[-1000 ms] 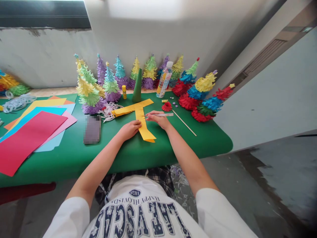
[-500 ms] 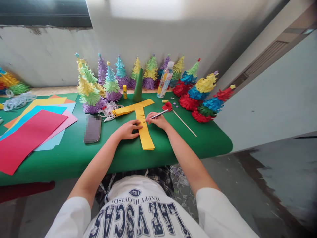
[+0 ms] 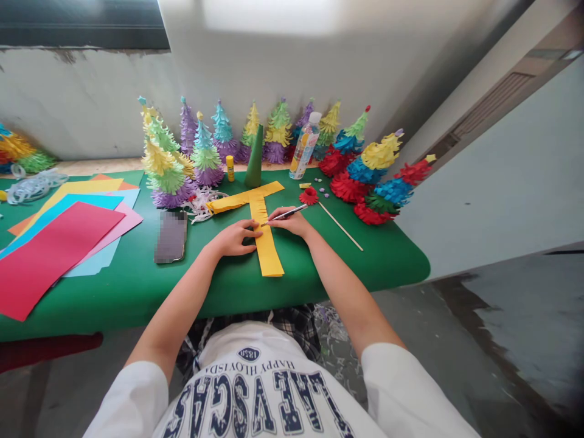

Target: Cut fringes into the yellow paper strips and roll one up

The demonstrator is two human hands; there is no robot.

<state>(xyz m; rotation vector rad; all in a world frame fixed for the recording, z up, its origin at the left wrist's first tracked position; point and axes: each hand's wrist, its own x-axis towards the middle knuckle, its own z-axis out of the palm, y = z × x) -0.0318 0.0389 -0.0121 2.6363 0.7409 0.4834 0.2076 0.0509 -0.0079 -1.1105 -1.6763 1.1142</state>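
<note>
A yellow paper strip [image 3: 270,258] lies lengthwise before me, with a row of short slits across its upper part. My left hand [image 3: 235,238] rests at its left edge, fingers apart, the fingertips pressing it down. In my right hand [image 3: 289,222], pinched like a pen, is a slim, dark-and-silver craft knife [image 3: 292,212]. Its tip touches the strip close to my left fingertips. A second yellow strip [image 3: 241,199], fringed along one side, lies slantwise across the top of the first. Behind them stands a bare green paper cone [image 3: 254,161].
Fringed paper trees [image 3: 362,173] line the table's back. Near the cone are a glue stick [image 3: 230,169] and a bottle [image 3: 305,149]. A red paper curl [image 3: 309,195] and thin stick [image 3: 340,225] lie right; a phone [image 3: 170,237] and coloured sheets [image 3: 64,261] lie left.
My right hand has shifted very slightly left, and the knife tip has moved a little further across the strip. The left hand stays in place.
</note>
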